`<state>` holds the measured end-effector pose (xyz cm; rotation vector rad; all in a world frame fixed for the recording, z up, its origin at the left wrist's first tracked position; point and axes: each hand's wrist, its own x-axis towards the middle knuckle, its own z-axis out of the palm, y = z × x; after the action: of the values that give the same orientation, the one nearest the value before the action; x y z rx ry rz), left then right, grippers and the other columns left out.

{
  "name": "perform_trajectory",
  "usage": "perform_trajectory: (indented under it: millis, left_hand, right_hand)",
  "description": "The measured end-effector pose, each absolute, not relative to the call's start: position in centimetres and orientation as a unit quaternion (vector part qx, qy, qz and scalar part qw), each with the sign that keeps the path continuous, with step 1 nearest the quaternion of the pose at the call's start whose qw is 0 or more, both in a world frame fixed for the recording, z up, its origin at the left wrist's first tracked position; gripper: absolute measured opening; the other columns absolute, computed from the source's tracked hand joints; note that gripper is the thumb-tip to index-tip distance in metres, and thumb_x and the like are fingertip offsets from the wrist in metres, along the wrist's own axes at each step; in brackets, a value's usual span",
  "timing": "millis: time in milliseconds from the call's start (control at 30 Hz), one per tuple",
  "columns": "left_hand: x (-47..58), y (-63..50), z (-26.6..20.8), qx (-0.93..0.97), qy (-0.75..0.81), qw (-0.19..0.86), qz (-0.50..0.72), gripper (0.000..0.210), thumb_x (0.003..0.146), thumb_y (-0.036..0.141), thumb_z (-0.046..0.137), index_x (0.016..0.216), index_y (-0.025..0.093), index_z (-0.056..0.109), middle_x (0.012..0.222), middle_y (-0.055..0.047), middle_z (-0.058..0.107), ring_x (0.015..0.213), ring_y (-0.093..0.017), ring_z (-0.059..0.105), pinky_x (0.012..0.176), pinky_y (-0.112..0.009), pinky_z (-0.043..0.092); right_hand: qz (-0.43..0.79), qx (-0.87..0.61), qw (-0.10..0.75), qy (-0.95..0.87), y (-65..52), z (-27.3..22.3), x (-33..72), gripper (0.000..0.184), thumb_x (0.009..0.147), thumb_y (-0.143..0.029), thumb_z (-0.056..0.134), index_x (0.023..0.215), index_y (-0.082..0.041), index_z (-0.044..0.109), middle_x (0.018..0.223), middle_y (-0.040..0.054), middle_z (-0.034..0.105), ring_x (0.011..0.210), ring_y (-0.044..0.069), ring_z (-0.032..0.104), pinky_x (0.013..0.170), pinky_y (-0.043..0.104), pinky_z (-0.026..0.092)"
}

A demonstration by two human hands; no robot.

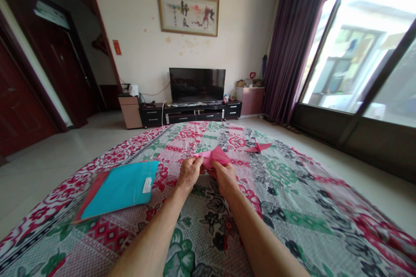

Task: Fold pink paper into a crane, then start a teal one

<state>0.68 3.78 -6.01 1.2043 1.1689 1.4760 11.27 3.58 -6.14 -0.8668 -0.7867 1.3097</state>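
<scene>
Between my two hands is a folded piece of pink paper (219, 155), raised a little over the patterned cloth. My left hand (190, 173) pinches its left end between thumb and fingers. On the other side my right hand (225, 175) is closed on the lower right part, thumb on top. The fingertips under the paper are partly hidden. Beyond my right hand, a folded paper crane (258, 147) in the same pink-red rests on the cloth with its wings spread.
A flowered cloth (208, 220) covers the round table. To the left lies a clear packet of coloured paper (121, 188), blue on top and red beneath. Past the far edge stand a television (197, 85) and a low black cabinet (152, 115).
</scene>
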Motion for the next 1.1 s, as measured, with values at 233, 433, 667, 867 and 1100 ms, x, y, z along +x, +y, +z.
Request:
perform_trajectory:
  millis: [233, 433, 667, 867, 1100]
  left_hand:
    - [0.9, 2.8, -4.8, 0.458, 0.45, 0.483, 0.595, 0.033, 0.07, 0.045, 0.056, 0.072, 0.014, 0.064, 0.058, -0.003, 0.066, 0.053, -0.016, 0.06, 0.051, -0.025, 0.047]
    - [0.8, 3.0, -4.9, 0.452, 0.457, 0.474, 0.602, 0.033, 0.07, 0.044, 0.058, 0.074, 0.013, 0.066, 0.057, -0.003, 0.065, 0.05, -0.014, 0.059, 0.05, -0.024, 0.047]
    - [0.9, 3.7, -5.9, 0.526, 0.505, 0.36, 0.583, 0.022, 0.062, 0.036, 0.067, 0.063, 0.014, 0.066, 0.052, 0.0, 0.059, 0.05, -0.013, 0.054, 0.049, -0.022, 0.041]
    - [0.5, 4.2, -6.3, 0.545, 0.585, 0.213, 0.562, 0.021, 0.068, 0.032, 0.062, 0.055, 0.017, 0.063, 0.047, -0.001, 0.058, 0.049, -0.014, 0.053, 0.051, -0.023, 0.037]
    - [1.1, 3.4, -5.4, 0.583, 0.61, 0.11, 0.526, 0.011, 0.073, 0.023, 0.059, 0.068, 0.016, 0.067, 0.061, -0.004, 0.066, 0.058, -0.014, 0.057, 0.058, -0.022, 0.038]
  right_hand:
    - [0.581, -0.377, 0.636, -0.341, 3.3, -5.7, 11.5, 0.017, 0.057, -0.028, 0.066, 0.068, -0.017, 0.058, 0.058, -0.0019, 0.062, 0.053, 0.012, 0.056, 0.053, 0.023, 0.046]
    - [0.582, -0.374, 0.628, -0.357, 3.3, -5.7, 11.4, 0.019, 0.053, -0.025, 0.069, 0.068, -0.016, 0.062, 0.063, -0.0006, 0.065, 0.055, 0.012, 0.057, 0.056, 0.023, 0.047]
    - [0.55, -0.39, 0.629, -0.388, 3.6, -6.3, 11.2, 0.016, 0.056, -0.029, 0.067, 0.062, -0.015, 0.062, 0.056, -0.0024, 0.061, 0.051, 0.011, 0.052, 0.052, 0.023, 0.043]
    - [0.393, -0.463, 0.638, -0.474, 4.0, -6.8, 11.4, 0.021, 0.06, -0.032, 0.065, 0.073, -0.016, 0.063, 0.053, -0.0031, 0.058, 0.047, 0.011, 0.047, 0.047, 0.022, 0.038]
    - [0.366, -0.412, 0.646, -0.528, 3.6, -6.4, 11.1, 0.023, 0.063, -0.032, 0.061, 0.079, -0.015, 0.061, 0.064, 0.0003, 0.062, 0.057, 0.012, 0.052, 0.056, 0.023, 0.042]
